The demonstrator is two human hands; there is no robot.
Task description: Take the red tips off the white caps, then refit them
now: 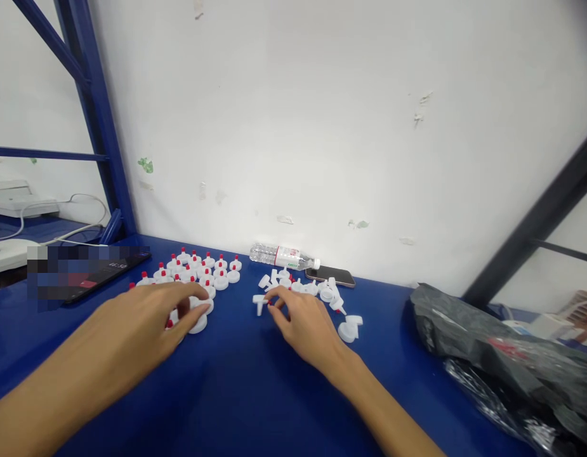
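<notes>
My left hand (153,317) is at the near edge of a group of white nozzle caps with red tips (220,279). Its thumb and forefinger are curled about a white nozzle cap (207,306), and the hand hides part of the group. My right hand (305,320) is pinched beside a loose pile of white nozzle caps (326,293). A small red tip (270,303) shows at its fingertips, next to a white nozzle cap (259,302) with its spout pointing down. Two more white caps (348,331) lie to the right of this hand.
A clear plastic bottle (286,256) lies by the wall, with a phone (334,275) beside it. Another dark-screened device (107,276) is at left. A grey plastic bag (493,349) covers the right side of the blue table (236,393). Blue frame posts (100,114) stand at left.
</notes>
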